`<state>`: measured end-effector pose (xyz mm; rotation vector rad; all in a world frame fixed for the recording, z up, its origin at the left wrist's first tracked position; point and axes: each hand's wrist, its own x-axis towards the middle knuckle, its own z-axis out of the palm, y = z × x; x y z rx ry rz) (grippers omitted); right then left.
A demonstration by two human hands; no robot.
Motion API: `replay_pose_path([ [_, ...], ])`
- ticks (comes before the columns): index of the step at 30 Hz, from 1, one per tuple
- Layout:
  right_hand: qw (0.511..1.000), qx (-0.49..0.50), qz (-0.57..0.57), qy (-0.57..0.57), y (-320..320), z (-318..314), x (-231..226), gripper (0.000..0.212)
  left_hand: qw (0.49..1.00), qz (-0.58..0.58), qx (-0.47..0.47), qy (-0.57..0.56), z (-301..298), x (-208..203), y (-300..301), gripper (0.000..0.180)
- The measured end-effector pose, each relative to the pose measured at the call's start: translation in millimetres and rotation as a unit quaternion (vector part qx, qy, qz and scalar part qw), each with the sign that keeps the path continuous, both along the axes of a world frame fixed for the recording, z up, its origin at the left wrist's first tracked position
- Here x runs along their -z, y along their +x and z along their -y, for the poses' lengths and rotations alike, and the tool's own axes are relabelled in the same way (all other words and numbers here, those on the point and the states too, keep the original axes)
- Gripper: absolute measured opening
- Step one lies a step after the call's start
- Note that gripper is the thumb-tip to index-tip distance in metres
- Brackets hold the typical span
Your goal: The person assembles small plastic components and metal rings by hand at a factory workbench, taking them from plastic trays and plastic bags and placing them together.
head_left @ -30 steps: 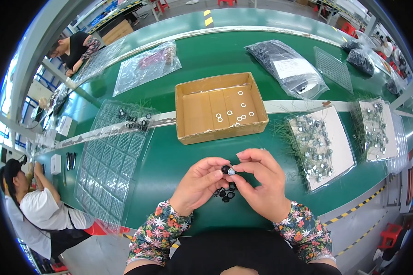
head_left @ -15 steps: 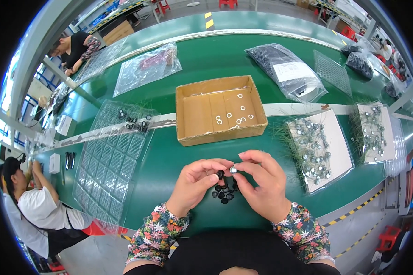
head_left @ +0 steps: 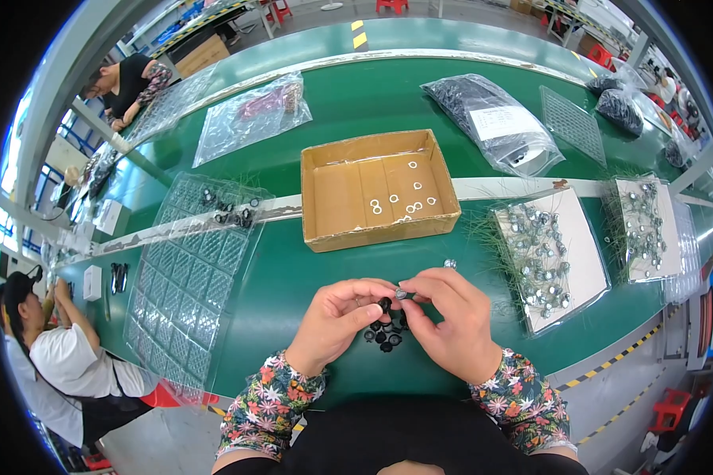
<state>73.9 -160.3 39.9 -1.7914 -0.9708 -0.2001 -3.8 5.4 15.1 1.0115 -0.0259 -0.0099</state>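
Close together over the green bench, both my hands are working on small parts. My left hand (head_left: 334,318) is closed, its thumb and fingertips pinching a small round black part (head_left: 384,303). Between the fingertips of my right hand (head_left: 454,318) is a small round silver part (head_left: 402,294), almost touching the left fingertips. Beneath the hands lies a pile of small black round parts (head_left: 386,338), partly hidden by the fingers. Another silver piece (head_left: 450,264) shows just beyond my right knuckles.
A cardboard box (head_left: 317,233) with several white rings (head_left: 394,199) stands ahead. To the right, white boards (head_left: 582,265) carry silver parts with thin green wires. At left lies a clear blister tray (head_left: 178,289) with black parts. Bagged goods (head_left: 451,103) lie farther back; co-workers sit left.
My right fingers have curled lower, and the silver part between them has tilted and shifted slightly down. A silver piece beyond the right knuckles now shows. My left hand barely moved.
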Motion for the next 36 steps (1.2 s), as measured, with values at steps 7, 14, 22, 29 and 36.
replay_pose_path([
  [7,0.999,-0.002,-0.038,0.023,0,0,3,0.020,1.000,0.000,0.005,-0.028,0,2,0,0.022],
  [14,0.999,-0.006,-0.030,0.009,1,1,1,0.020,0.995,-0.012,0.008,-0.097,1,5,-2,0.021],
  [22,0.999,-0.007,-0.022,0.037,2,-1,3,0.021,0.994,-0.028,0.015,-0.106,4,4,-2,0.021],
  [29,0.999,-0.006,0.007,0.044,3,0,3,0.021,0.993,-0.032,0.018,-0.116,2,8,-1,0.021],
  [36,0.999,-0.015,-0.026,0.033,-1,1,-1,0.018,0.988,-0.047,0.023,-0.144,2,14,2,0.023],
])
